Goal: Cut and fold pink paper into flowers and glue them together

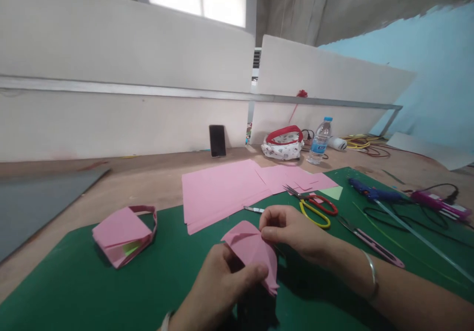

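Note:
A folded piece of pink paper [252, 249] is held up over the green cutting mat [155, 291]. My left hand [225, 281] grips its lower left part, thumb across the front and fingers behind. With thumb and forefinger, my right hand [283, 229] pinches the upper right edge of the same paper. Left of my hands rests a folded pink paper basket [124, 237] with a strip handle and a bit of green showing. Scissors [311, 205] with one red and one yellow handle lie beyond my right hand. A small blade [254, 209] lies near my right fingertips.
Pink sheets [222, 190] lie at the mat's back edge. On the right are a pink-handled cutter [377, 247], a blue glue gun [374, 191] and its cord. A phone [217, 141], a pouch [283, 145] and a water bottle [320, 142] stand behind. A grey board [40, 197] lies left.

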The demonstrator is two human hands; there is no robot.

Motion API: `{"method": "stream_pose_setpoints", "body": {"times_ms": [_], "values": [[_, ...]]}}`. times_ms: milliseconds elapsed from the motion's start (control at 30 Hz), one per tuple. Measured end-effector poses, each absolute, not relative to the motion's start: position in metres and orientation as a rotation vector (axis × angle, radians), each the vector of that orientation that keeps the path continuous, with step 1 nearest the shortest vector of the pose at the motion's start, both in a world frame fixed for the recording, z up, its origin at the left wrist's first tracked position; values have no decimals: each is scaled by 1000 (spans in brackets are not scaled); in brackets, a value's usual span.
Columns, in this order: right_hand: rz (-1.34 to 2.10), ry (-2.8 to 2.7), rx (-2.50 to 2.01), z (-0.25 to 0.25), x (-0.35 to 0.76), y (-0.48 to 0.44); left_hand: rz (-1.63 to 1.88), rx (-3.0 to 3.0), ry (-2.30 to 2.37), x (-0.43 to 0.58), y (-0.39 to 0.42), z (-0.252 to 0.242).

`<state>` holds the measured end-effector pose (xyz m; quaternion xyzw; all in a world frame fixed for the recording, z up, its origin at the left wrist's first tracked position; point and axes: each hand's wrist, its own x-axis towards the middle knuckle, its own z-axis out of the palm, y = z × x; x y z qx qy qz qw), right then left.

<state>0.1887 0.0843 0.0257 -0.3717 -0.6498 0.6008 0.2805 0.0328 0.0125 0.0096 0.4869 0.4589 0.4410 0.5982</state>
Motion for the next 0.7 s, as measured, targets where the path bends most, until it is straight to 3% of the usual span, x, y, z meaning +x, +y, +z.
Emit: {"method": "stream_pose_setpoints", "body": {"times_ms": [300,700], "values": [[1693,-1723,-960,29,189,76,1194,1011,827,31,11,7],[1531,-2122,-899,40,193,70,1043,1132,1032,25,16,3]]}}
